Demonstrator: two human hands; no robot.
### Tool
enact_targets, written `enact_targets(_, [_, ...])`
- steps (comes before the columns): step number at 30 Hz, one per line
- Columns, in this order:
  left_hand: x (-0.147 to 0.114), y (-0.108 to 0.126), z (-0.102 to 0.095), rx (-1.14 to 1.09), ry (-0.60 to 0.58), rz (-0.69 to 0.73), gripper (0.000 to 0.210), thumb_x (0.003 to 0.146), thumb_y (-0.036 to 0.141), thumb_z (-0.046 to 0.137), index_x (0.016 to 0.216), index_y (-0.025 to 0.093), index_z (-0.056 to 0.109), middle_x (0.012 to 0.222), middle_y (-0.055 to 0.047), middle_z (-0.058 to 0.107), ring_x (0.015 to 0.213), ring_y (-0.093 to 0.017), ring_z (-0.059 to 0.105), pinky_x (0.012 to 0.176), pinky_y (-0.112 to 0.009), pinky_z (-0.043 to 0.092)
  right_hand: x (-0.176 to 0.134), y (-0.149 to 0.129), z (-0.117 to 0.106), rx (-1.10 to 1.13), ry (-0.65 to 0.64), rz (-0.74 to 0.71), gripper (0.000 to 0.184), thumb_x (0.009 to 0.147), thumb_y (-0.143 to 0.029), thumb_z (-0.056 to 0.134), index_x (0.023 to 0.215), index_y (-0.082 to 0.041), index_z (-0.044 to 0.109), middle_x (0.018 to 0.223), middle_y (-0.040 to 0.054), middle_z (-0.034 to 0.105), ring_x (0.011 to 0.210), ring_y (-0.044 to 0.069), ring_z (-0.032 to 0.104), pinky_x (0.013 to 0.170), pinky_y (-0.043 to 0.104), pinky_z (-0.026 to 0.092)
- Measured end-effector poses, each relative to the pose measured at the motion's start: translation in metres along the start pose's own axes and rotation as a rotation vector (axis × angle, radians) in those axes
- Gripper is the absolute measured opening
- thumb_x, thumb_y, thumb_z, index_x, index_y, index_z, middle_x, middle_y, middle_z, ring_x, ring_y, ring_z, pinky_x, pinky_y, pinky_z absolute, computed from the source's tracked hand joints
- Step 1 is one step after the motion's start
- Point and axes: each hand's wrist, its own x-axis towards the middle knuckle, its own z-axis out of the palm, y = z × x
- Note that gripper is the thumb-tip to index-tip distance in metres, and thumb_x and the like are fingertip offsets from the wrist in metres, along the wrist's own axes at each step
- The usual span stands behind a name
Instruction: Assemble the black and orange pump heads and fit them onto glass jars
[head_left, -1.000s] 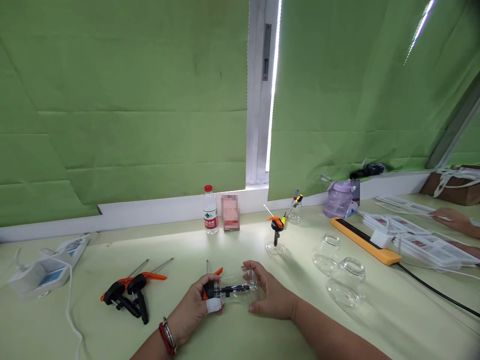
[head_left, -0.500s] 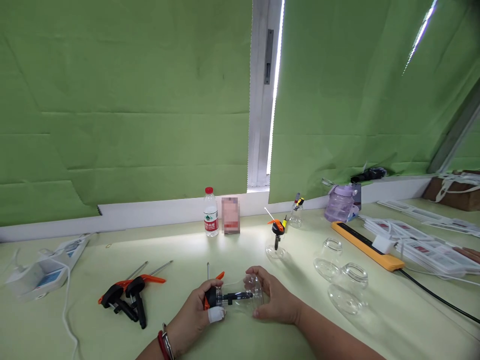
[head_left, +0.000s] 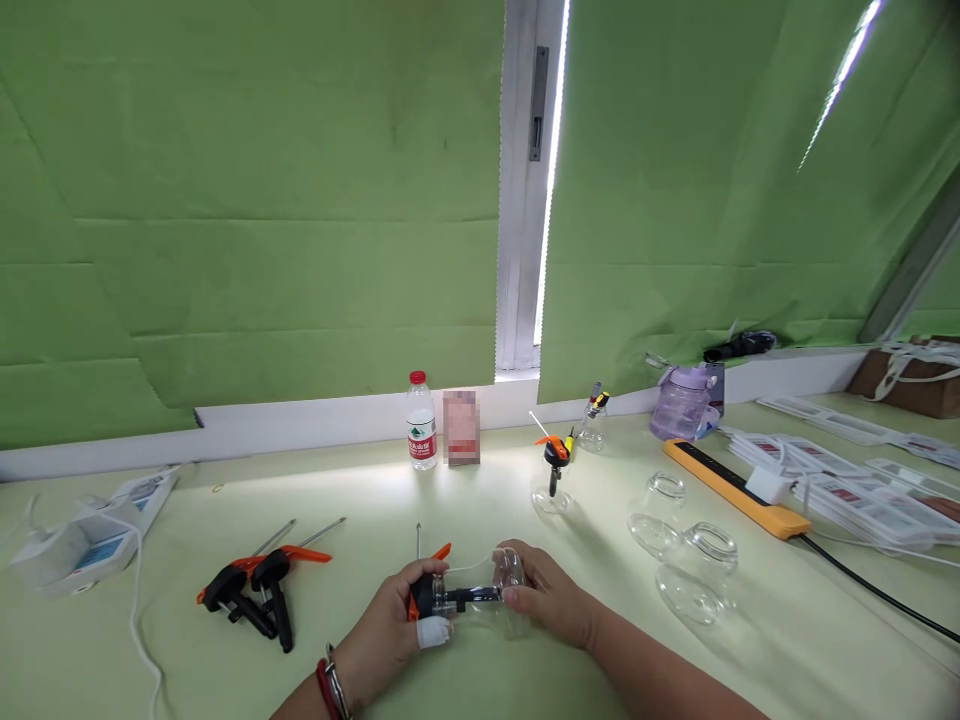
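A clear flask-shaped bottle (head_left: 516, 626) lies on its side, held just above the table between my hands. My left hand (head_left: 390, 610) is closed round its neck end, gripping a black-and-orange top (head_left: 423, 597) with a thin metal rod pointing up. A black tube (head_left: 480, 594) runs from this top inside the bottle. My right hand (head_left: 555, 598) is closed on the bottle's wide end, thumb across the side facing me. Left of my hands lie two more black-and-orange tops (head_left: 271, 574) with metal rods and black tubes.
Two clear flasks (head_left: 697, 590) stand upside down to the right, before an orange power strip (head_left: 735, 490). Behind are a topped flask (head_left: 552, 500), a water bottle (head_left: 422, 430) and a purple jug (head_left: 679, 405). White chargers (head_left: 60, 550) and a cable lie left.
My right hand's fingers have shifted on the bottle's wide end, the thumb moving up onto its side. The bottle seems slightly turned. My left hand keeps its hold.
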Motion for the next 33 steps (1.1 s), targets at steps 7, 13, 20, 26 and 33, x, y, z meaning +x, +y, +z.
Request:
enact_targets(7, [0.001,0.009,-0.001,0.057,0.105,-0.019,0.051,0.056,0.024,0.079,0.102,0.018,0.059,0.092,-0.004,0.06,0.08,-0.017,0.055,0.073,-0.027,0.044,-0.004,0.011,-0.008,-0.022,-0.027,0.066,0.097,0.064,-0.041,0.075,0.14,-0.031,0.016,0.132,0.0102,0.038,0.095,0.018,0.051,0.073,0.03,0.043])
enact_targets(13, [0.001,0.007,-0.004,0.058,0.096,-0.011,0.05,0.056,0.023,0.079,0.102,0.017,0.06,0.089,-0.003,0.059,0.078,-0.016,0.053,0.071,-0.025,0.044,-0.005,0.013,-0.012,-0.087,0.007,0.067,0.084,0.06,-0.031,0.078,0.133,-0.029,0.036,0.128,0.0091,0.046,0.102,0.022,0.052,0.079,0.033,0.045])
enact_targets(20, [0.002,0.002,-0.005,0.061,0.076,-0.04,0.06,0.054,0.028,0.08,0.109,0.017,0.059,0.095,-0.004,0.061,0.083,-0.019,0.054,0.074,-0.027,0.044,-0.005,0.013,-0.017,-0.139,0.019,0.037,0.082,0.059,-0.039,0.079,0.13,-0.02,0.043,0.125,0.0106,0.051,0.117,0.027,0.047,0.102,0.042,0.033])
enact_targets(26, [0.001,0.001,-0.003,0.05,0.068,-0.042,0.061,0.053,0.028,0.081,0.109,0.017,0.06,0.098,-0.004,0.06,0.08,-0.017,0.054,0.071,-0.027,0.043,-0.003,0.006,-0.016,-0.17,-0.007,-0.004,0.062,0.067,-0.051,0.069,0.117,-0.018,0.055,0.106,0.0083,0.06,0.102,0.026,0.054,0.093,0.042,0.04])
enact_targets(33, [0.0,0.002,0.002,0.037,0.052,-0.045,0.062,0.052,0.026,0.082,0.109,0.017,0.059,0.092,-0.003,0.06,0.077,-0.015,0.053,0.071,-0.026,0.044,0.001,-0.005,-0.014,-0.312,0.025,-0.002,0.046,0.085,-0.056,0.043,0.095,-0.019,0.069,0.121,0.0107,0.054,0.117,0.029,0.043,0.101,0.043,0.032])
